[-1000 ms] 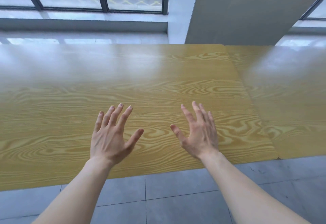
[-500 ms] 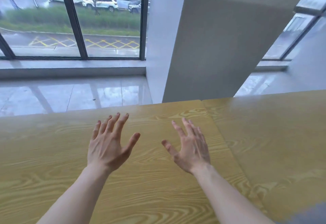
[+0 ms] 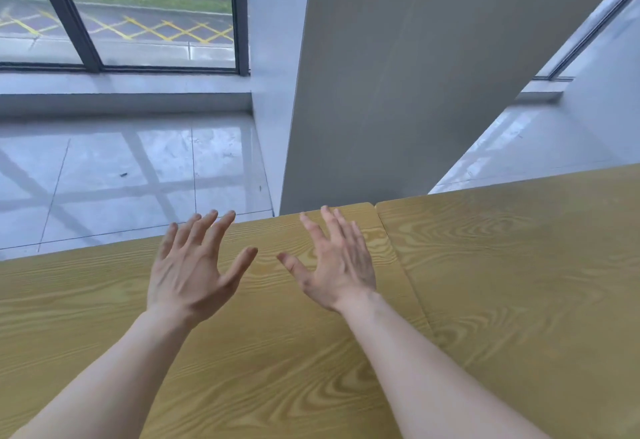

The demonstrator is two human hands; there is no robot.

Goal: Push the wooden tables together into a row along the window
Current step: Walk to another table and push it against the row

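Note:
A yellow wood-grain table (image 3: pixel 86 300) fills the lower left and middle of the head view. A second matching table (image 3: pixel 519 265) butts against its right side, with a thin seam running between them. Above the first table's top, near its far edge, my left hand (image 3: pixel 194 272) hovers with fingers spread and nothing in it. My right hand (image 3: pixel 337 265) is held the same way, palm down and empty, just left of the seam. Whether either palm touches the wood I cannot tell.
A wide grey pillar (image 3: pixel 415 75) stands right behind the far edge where the tables meet. A dark-framed window (image 3: pixel 138 16) runs along the back left above a low sill. Glossy grey floor tiles (image 3: pixel 121 179) lie between the tables and the window.
The view has tilted up and moved forward: the near table edge and floor have left the frame, and the pillar and window floor now fill the top. Both hands stay spread over the table.

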